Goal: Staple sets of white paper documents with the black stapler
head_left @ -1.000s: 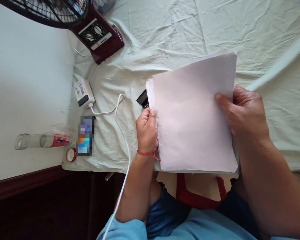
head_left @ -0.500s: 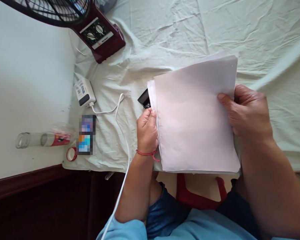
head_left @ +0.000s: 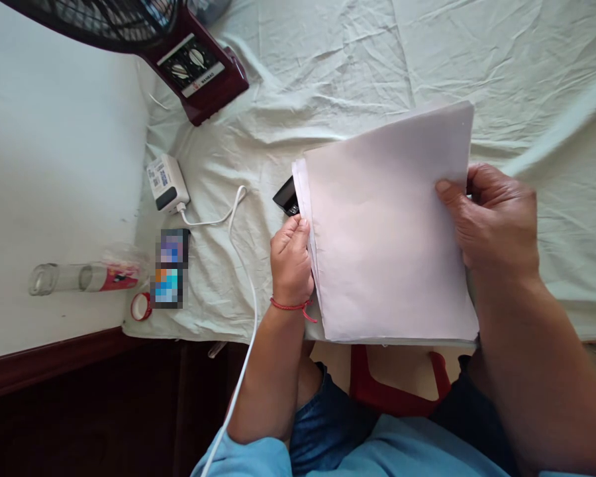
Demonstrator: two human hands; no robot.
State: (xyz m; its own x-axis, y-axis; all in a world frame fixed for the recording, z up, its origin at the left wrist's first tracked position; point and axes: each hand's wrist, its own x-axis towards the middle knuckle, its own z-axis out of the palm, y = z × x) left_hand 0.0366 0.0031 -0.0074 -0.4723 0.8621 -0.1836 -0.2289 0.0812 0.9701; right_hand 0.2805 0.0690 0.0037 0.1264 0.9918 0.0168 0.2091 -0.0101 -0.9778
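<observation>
One paper stack (head_left: 387,245), sheet count not readable: plain, off-white, left edges uneven, held at the near edge of the desk (head_left: 338,59). Two hands: left hand (head_left: 291,264) pinches its left edge, right hand (head_left: 501,225) grips the right, thumb on top. Farther left: one phone (head_left: 169,268), one white box (head_left: 167,182), one bottle (head_left: 89,277), one fan (head_left: 213,99).

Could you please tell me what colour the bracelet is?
The bracelet is red, best seen in the head view.
</observation>
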